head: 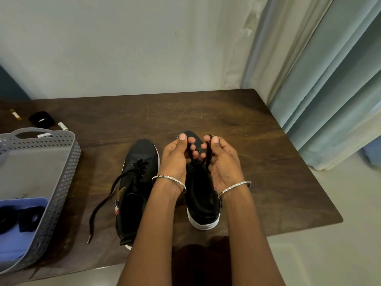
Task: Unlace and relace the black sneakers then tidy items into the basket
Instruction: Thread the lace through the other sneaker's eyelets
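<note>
Down from the head camera onto a dark wooden counter (pixel 268 162) against a pale wall, with a light blue curtain (pixel 329 79) filling the right side of the frame. Dead centre, both hands up over the right-of-frame sneaker (pixel 203 203): black, white sole, toe toward the top of the frame, standing flat on the counter. Pinching its black lace (pixel 208 155) between thumb and forefinger of the right hand (pixel 222 162), fingers curled, the lace dropping from the pinch across the palm toward the shoe. Now the left hand (pixel 175 159): curled as well, thumb pressed on the forefinger, fingertips tucked in toward the right hand, grip hidden, impossible to call whether on the lace or on nothing. Silver bangles (pixel 169 179) on both wrists. Just beside, to the left, the left-of-frame sneaker (pixel 136 182), toe up-frame too, with its loose lace (pixel 105 199) trailing toward the lower left and ending in a metal tip on the counter. Further left, cut by the frame edge, the grey perforated basket (pixel 61 182), holding a blue tray (pixel 24 223) with black scrunchies (pixel 28 217) on it. Behind the basket, upper left, a black band (pixel 41 119) and small tubes (pixel 62 126) lying on the counter.
</note>
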Action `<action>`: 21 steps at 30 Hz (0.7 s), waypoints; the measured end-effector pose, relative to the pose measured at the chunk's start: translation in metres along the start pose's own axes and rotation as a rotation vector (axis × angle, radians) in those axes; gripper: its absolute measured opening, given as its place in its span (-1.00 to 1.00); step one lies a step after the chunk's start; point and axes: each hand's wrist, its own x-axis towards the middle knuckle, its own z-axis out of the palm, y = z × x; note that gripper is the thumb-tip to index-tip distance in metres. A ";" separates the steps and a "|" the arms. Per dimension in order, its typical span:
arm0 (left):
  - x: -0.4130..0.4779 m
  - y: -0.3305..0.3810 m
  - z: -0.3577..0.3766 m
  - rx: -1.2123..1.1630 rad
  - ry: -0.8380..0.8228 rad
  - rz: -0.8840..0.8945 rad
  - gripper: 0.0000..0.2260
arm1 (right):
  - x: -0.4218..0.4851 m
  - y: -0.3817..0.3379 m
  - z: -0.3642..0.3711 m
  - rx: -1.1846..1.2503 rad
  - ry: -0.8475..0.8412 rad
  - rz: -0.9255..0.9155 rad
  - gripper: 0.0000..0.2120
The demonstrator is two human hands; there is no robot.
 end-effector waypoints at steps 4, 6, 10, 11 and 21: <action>0.003 -0.007 0.000 0.136 -0.011 0.044 -0.70 | 0.011 0.010 -0.001 -0.128 0.049 -0.052 -0.76; 0.010 -0.012 -0.005 0.272 0.002 0.085 -0.70 | 0.014 0.012 -0.002 -0.189 0.092 -0.060 -0.74; 0.021 -0.024 -0.013 0.464 0.029 0.152 -0.69 | 0.019 0.018 -0.006 -0.298 0.157 -0.113 -0.73; 0.023 -0.025 -0.014 0.504 0.033 0.168 -0.68 | 0.020 0.020 -0.005 -0.337 0.162 -0.144 -0.73; 0.013 -0.010 -0.021 0.356 -0.162 0.145 -0.77 | 0.017 0.013 -0.015 -0.248 -0.012 -0.038 -0.73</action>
